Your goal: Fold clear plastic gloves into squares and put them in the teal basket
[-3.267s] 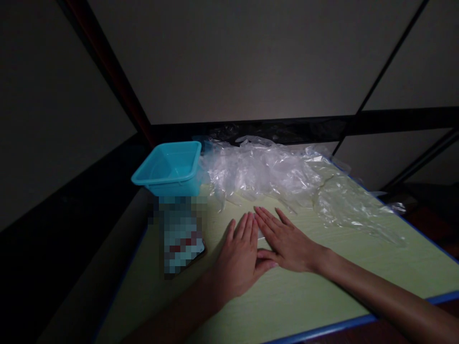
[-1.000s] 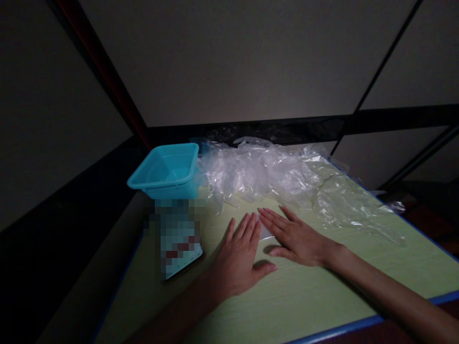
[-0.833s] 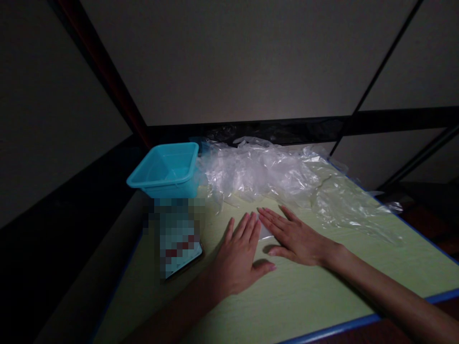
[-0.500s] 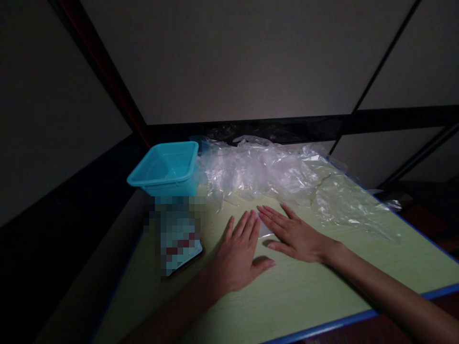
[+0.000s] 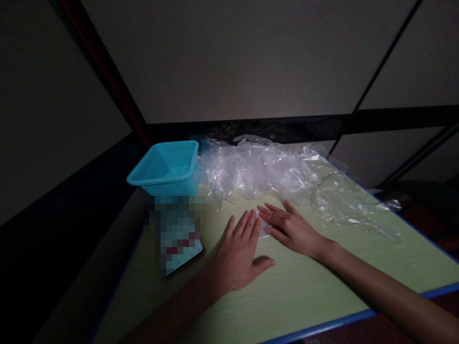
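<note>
A small piece of clear plastic (image 5: 264, 231) lies flat on the pale yellow-green table (image 5: 287, 301), mostly covered by my hands. My left hand (image 5: 238, 258) rests palm down with its fingers stretched forward and its thumb out to the right; its fingertips reach the plastic's left edge. From the right, my right hand (image 5: 292, 231) lies over the plastic's other side, fingers extended and slightly bent, thumb apart. Neither hand grips anything. What lies beneath the palms is hidden.
Crumpled clear plastic bags (image 5: 261, 167) spread over the back of the table, and more thin plastic (image 5: 347, 205) extends down the right side. A turquoise basin (image 5: 165, 165) stands at the back left. Nearer me lies a phone (image 5: 182, 260), partly blurred out. Panelled walls rise behind.
My right hand has shifted slightly up and its fingers are a little more bent, knuckles raised. My left hand stays in place.
</note>
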`<state>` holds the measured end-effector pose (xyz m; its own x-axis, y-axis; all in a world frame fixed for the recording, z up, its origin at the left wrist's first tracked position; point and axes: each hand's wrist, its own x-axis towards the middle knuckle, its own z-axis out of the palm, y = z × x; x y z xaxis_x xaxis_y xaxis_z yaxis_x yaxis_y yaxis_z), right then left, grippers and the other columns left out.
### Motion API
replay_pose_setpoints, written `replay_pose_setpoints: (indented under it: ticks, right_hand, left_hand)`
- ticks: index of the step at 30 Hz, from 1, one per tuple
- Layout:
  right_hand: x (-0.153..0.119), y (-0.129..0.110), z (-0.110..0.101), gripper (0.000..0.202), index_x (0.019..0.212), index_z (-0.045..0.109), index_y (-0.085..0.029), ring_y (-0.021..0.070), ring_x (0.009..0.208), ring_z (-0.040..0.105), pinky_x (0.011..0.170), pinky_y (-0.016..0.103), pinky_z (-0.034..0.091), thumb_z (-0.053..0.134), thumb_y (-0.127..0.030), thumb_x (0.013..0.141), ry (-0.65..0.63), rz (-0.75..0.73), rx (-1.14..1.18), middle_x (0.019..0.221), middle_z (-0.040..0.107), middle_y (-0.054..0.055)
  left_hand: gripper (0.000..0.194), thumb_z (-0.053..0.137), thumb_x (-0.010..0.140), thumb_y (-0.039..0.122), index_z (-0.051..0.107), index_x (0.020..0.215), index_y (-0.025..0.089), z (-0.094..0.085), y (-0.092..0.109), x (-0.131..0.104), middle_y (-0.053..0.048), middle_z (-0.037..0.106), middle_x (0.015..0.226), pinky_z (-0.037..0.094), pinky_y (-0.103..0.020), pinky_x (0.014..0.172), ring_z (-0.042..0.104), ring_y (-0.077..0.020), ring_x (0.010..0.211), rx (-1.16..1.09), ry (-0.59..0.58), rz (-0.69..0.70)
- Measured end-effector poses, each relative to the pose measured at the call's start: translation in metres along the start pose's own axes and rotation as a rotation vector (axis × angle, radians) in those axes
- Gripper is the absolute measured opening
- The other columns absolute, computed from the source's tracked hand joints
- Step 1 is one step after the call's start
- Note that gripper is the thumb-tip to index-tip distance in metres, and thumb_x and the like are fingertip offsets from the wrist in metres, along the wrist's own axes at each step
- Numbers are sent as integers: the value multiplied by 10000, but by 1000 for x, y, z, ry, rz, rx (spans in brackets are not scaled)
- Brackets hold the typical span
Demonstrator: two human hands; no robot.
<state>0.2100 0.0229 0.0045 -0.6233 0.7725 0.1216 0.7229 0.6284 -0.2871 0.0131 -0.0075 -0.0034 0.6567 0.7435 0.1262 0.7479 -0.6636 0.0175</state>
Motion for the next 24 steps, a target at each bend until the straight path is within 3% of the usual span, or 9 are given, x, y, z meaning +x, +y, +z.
replay_pose_setpoints:
  ticks: [16,24]
  right_hand:
    - [-1,4,1,451,1336,400,-188,268,1304,308,1028,622,166,429,-321,906,0,-10,-32,1385,411,54]
    - [-1,4,1,449,1341,398,-200,281,1297,320,1017,634,170,425,-297,903,14,-30,-24,1388,407,68]
  left_hand:
    - [836,230,838,684,204,1407,73,1,-1,0,-155,154,1486,102,-499,1087,83,-284,1372,-52,-16,5]
    - [854,392,816,633,197,1400,41,-6,-7,2,-172,124,1483,108,-478,1090,65,-276,1373,-42,-132,19]
